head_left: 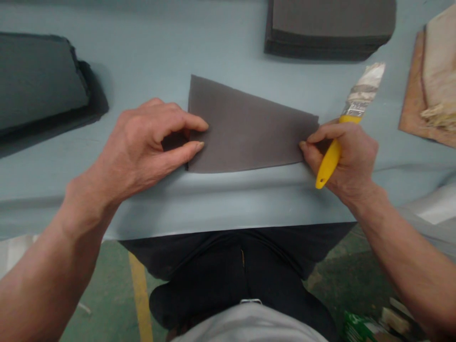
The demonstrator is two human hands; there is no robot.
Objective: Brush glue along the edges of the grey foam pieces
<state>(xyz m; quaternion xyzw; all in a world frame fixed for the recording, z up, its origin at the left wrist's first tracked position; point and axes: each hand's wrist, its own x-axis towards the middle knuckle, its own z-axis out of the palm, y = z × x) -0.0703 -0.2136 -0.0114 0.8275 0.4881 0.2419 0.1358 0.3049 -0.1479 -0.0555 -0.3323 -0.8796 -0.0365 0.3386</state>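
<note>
A dark grey foam-like sheet (245, 128), wider at its left end, lies on the pale blue-grey table covering near the front edge. My left hand (146, 142) is at the sheet's left edge, thumb and forefinger tips on its top face a little apart, the other fingers mostly hidden behind. At the narrow right end, my right hand (349, 152) pinches the corner between thumb and fingertips. That same hand also holds a paintbrush with a yellow handle (329, 161), its whitish, caked bristles (374, 73) pointing up and away.
A stack of similar dark grey sheets (331, 23) sits at the back right. Dark greenish pieces (39, 85) are piled at the left. On the far right is a brown board (411, 104) with a crusted pale item on it. The table's front edge (228, 230) runs before my body.
</note>
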